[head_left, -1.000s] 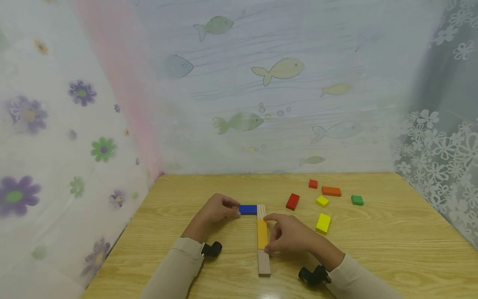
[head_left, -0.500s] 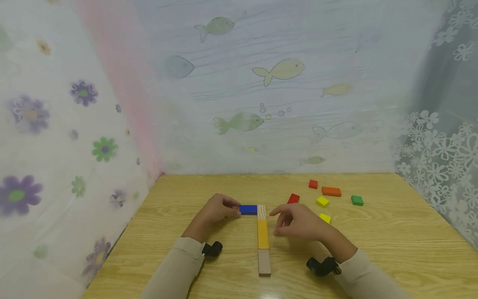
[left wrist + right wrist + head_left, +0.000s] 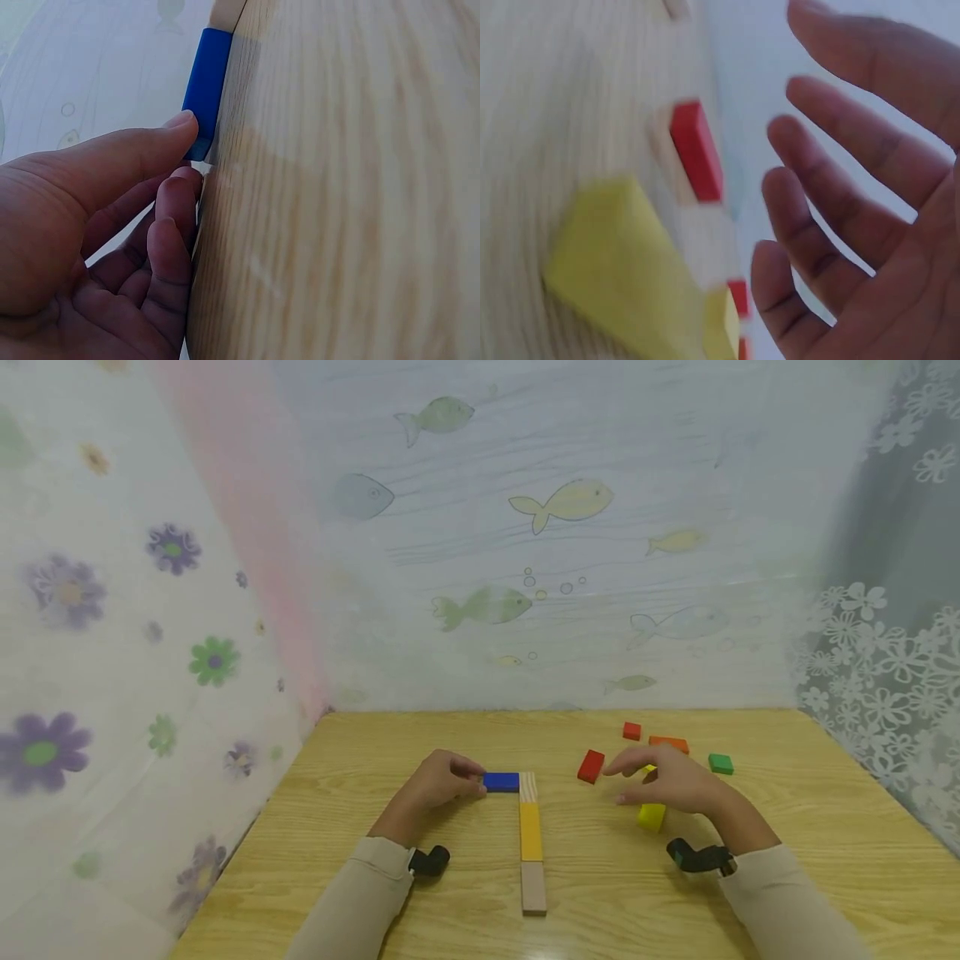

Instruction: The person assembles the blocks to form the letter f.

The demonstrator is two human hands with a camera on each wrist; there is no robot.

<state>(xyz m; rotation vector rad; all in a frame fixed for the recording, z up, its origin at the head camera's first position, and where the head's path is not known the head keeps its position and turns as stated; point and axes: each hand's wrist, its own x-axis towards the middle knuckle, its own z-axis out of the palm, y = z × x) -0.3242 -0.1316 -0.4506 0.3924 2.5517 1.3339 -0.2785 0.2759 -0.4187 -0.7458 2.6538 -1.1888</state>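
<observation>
Since half a second ago, the person's bare right hand (image 3: 671, 781) has moved further right, over the yellow blocks, while the left hand (image 3: 442, 781) stays where it was. Behind everything hangs a pale sheet printed with fish (image 3: 480, 543), and below it spreads the light wood-grain table (image 3: 615, 893). Beige sleeves (image 3: 360, 893) cover both forearms. The right hand's fingers are loosely bent and spread, holding nothing; the left thumb and fingers pinch the left end of the blue rectangular block (image 3: 501, 782), which lies flat. Its other end touches the pale striped wooden block (image 3: 528, 787), top of a straight column running through the orange-yellow rectangular block (image 3: 530, 832) to the grey-brown rectangular block (image 3: 534, 887). Beneath the right hand, partly covered, is the bright yellow rectangular block (image 3: 651, 816); near its fingertips lies the red rectangular block (image 3: 591, 767). Beyond the hand sits the orange rectangular block (image 3: 668, 745). Smallest are the green block (image 3: 722, 764) and the little red block (image 3: 632, 731)
</observation>
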